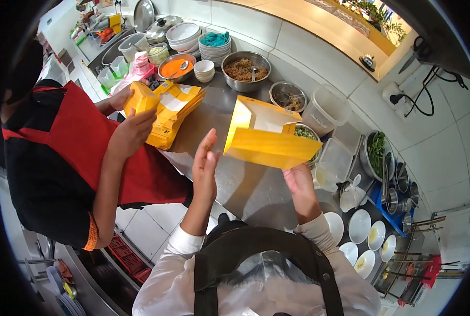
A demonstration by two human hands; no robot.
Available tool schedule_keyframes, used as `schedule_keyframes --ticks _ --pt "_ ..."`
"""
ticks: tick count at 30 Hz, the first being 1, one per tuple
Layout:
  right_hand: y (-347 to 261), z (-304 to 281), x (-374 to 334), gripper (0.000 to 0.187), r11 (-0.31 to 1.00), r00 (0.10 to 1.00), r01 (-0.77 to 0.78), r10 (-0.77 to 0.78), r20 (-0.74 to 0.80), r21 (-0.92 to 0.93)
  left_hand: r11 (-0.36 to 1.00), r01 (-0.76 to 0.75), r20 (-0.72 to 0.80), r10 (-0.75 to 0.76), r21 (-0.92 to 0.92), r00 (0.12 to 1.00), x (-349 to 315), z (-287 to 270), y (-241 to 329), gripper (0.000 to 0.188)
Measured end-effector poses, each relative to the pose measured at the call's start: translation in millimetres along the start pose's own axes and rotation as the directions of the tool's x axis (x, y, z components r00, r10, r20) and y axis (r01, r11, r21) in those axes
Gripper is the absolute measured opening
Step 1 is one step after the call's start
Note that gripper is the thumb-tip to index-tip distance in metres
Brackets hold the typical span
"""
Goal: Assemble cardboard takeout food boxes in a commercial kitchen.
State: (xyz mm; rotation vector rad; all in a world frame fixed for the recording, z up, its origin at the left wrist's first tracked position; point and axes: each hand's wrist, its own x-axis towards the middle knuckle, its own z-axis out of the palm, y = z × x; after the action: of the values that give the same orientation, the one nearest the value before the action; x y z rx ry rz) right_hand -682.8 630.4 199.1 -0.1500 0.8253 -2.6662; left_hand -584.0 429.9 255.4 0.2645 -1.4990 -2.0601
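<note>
A yellow cardboard box (274,145), its flaps up and pale inside showing, is tilted over the steel counter. My right hand (300,181) grips it at its lower right edge; most of the fingers are hidden behind the cardboard. Beside the box, to the left and apart from it, my left hand (206,166) is raised with its fingers stretched out, holding nothing. A pile of flat yellow boxes (166,126) lies farther left on the counter. There a co-worker in a red apron holds another yellow box (140,98) in both hands.
Behind the box stand a steel bowl of brown food (240,68), a smaller bowl (285,96) and a plastic container (324,111). Orange sauce (176,67) fills a bowl near stacked white bowls (214,52). White dishes (359,226) sit at the right, by a blue tray (390,210).
</note>
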Motion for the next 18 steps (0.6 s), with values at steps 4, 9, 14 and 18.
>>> schedule_keyframes --ticks 4,9,14,18 --pt "6.6 -6.3 -4.1 0.024 0.988 0.989 -0.147 0.148 -0.012 0.042 0.784 -0.526 0.545 0.296 0.33 0.784 19.2 6.5 46.0 0.066" --pt "14.2 -7.3 0.7 0.022 0.964 0.947 -0.259 0.267 0.178 -0.067 0.673 -0.635 0.761 0.165 0.378 0.628 23.1 31.8 70.7 0.045" --pt "-6.5 1.3 7.9 0.041 0.968 0.978 -0.162 0.183 0.097 -0.191 0.699 -0.595 0.739 0.141 0.397 0.658 9.0 38.9 59.1 0.039" --pt "-35.7 12.6 -9.3 0.047 0.922 0.979 0.021 0.059 0.194 -0.386 0.742 -0.552 0.715 0.142 0.381 0.684 6.0 24.4 47.2 0.04"
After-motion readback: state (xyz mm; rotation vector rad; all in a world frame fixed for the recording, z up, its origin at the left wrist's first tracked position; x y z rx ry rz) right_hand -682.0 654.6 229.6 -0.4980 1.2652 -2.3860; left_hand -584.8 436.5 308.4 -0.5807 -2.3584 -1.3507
